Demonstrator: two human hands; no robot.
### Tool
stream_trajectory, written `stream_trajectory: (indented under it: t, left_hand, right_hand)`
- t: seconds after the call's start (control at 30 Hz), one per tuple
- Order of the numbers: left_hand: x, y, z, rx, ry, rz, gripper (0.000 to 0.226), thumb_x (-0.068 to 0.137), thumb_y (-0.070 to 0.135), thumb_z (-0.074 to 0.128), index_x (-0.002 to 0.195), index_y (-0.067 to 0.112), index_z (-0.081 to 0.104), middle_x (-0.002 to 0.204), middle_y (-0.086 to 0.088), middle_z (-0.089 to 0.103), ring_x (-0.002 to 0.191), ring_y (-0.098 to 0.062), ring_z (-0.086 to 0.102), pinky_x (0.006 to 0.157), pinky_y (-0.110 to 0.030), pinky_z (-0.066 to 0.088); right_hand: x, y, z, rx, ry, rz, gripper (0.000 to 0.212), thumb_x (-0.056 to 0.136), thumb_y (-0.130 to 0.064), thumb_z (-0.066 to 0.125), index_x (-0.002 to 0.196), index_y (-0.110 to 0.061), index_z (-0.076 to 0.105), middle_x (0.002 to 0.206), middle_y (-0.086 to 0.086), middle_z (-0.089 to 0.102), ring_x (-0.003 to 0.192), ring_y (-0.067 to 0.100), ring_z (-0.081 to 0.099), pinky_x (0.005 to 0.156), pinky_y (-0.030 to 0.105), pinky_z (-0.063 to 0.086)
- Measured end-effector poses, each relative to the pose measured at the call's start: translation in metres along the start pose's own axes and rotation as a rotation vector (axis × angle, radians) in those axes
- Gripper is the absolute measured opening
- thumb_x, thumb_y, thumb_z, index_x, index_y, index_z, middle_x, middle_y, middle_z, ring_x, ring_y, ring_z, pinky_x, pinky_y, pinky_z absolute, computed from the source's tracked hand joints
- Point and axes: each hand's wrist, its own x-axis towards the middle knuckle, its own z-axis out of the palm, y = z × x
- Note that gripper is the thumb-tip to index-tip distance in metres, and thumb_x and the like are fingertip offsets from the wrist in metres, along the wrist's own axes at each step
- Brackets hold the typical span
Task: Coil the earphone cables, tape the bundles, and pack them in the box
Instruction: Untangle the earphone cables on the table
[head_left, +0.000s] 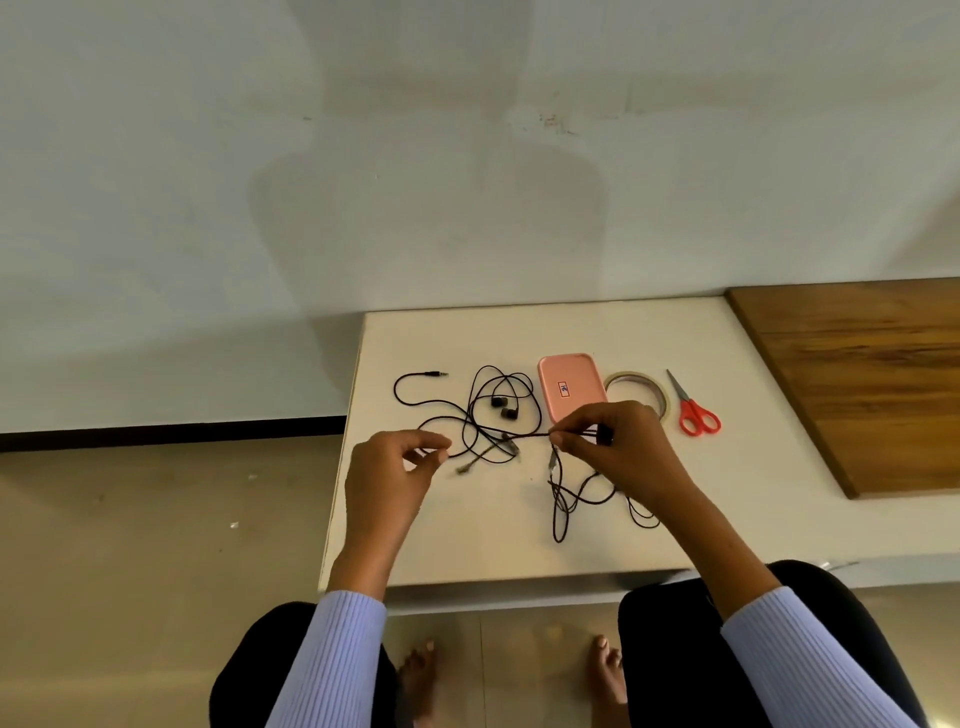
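Both hands' fingers (563, 439) pinch black earphone cable (498, 434) beside the closed pink box (570, 387).

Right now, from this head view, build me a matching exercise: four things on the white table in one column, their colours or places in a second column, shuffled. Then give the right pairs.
Column one:
1. scissors
2. box
3. tape roll
4. audio plug

Column two:
A. pink, lid closed
B. at the far left end of the cable
C. red handles, farthest right
D. between the box and the scissors

Pairs: 1-C, 2-A, 3-D, 4-B
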Motion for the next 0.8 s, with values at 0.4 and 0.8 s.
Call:
stream_trajectory:
  t: [0.4,0.8]
  left_hand:
    - [-0.005,0.028,0.032,-0.167,-0.187,0.165,0.02,0.076,0.007,0.075,0.094,0.015,0.076,0.076,0.013,0.069,0.069,0.012,0.063,0.067,-0.004,0.046]
    - [0.004,0.011,0.019,-0.285,0.048,-0.058,0.015,0.075,0.002,0.075,0.081,0.016,0.075,0.07,0.005,0.072,0.065,-0.003,0.069,0.066,-0.009,0.05]
  right_hand:
    - [0.0,-0.011,0.033,-0.03,-0.096,-0.066,0.015,0.078,-0.031,0.074,0.09,-0.023,0.076,0.08,-0.009,0.071,0.07,0.013,0.06,0.063,0.031,0.05]
    - [0.005,0.012,-0.015,-0.033,-0.022,0.046,0.005,0.077,-0.028,0.075,0.082,-0.028,0.075,0.07,-0.019,0.066,0.053,-0.004,0.05,0.05,0.007,0.036]
